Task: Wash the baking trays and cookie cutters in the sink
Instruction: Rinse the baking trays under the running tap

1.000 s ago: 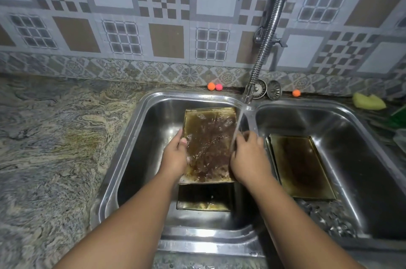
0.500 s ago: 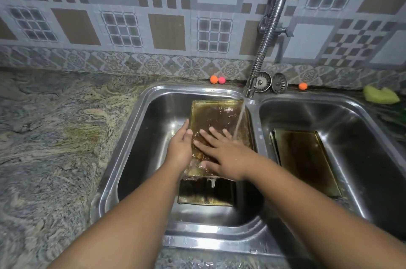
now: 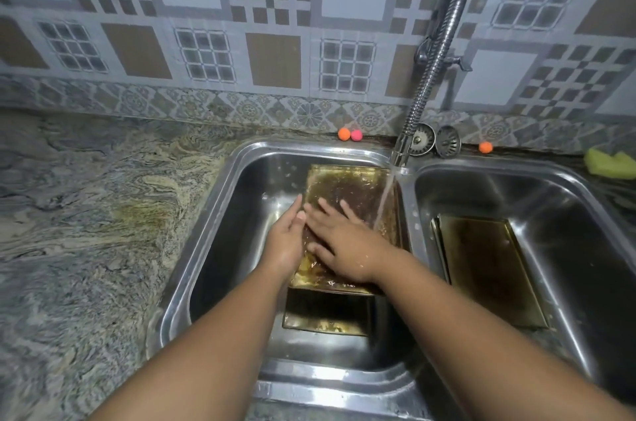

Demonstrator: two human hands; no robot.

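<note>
As I look down from afar at the sink (image 3: 206,224), the left hand (image 3: 285,245) grips the tray (image 3: 354,190) by its left rim, thumb on top, tilted in the left basin. The right hand (image 3: 344,248) lies flat on it, fingers spread, beside the faucet (image 3: 401,148) stream (image 3: 385,197). A second tray (image 3: 488,269) lies in the right basin.

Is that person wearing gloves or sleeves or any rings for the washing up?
No gloves. The left hand and the right hand are bare, and I can see no rings. The left forearm and right forearm are bare too: no sleeves, watch or bracelets in view. Small water drops shine on the right hand and wrist.
</note>
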